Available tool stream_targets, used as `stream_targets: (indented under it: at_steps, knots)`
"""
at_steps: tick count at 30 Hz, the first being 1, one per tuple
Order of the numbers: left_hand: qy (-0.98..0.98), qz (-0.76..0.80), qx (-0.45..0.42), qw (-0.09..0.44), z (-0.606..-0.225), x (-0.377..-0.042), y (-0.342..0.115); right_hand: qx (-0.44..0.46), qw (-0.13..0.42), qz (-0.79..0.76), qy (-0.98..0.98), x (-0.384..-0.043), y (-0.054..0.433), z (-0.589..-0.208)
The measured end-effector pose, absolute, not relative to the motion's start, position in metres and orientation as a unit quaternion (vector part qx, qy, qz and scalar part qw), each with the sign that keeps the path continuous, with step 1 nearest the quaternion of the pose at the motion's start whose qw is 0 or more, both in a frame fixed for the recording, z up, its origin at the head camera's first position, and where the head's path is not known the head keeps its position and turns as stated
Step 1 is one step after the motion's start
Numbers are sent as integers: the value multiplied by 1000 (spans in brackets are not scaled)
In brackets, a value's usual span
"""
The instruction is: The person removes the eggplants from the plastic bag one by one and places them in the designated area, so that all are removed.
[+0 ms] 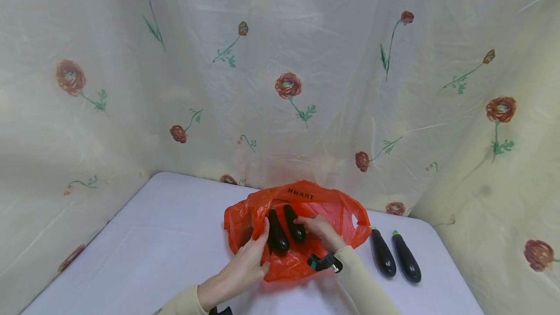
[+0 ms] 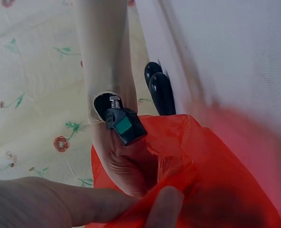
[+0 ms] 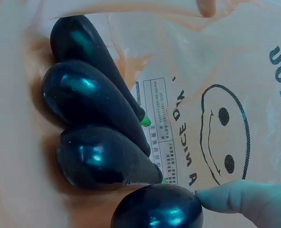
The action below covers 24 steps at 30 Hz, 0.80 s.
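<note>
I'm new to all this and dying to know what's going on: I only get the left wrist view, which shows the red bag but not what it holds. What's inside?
Observer: Dark eggplants; the right wrist view shows four.

Operator: Ooh! The right hand dips in there; is it touching anything?

Observer: Yes, the head view shows it touching one of those eggplants.

Operator: Is there any picture on the red bag?

Observer: The right wrist view shows a printed smiling face.

Curtained-off space, floral sheeting (image 1: pixel 332 52), white table (image 1: pixel 166 237), room type unclear
</note>
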<state>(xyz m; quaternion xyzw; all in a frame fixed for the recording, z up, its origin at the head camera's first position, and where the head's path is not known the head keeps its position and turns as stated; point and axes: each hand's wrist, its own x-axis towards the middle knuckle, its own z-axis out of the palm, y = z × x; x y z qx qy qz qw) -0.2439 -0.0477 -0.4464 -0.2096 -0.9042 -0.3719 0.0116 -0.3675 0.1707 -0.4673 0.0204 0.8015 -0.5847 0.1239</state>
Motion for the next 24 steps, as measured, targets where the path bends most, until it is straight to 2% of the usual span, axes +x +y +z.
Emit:
stream_targets:
  at_steps: [24]
  knots:
    - [-905,-374,-203,0,-445,-244,-48,35,151,-570,807,-355,171,-450]
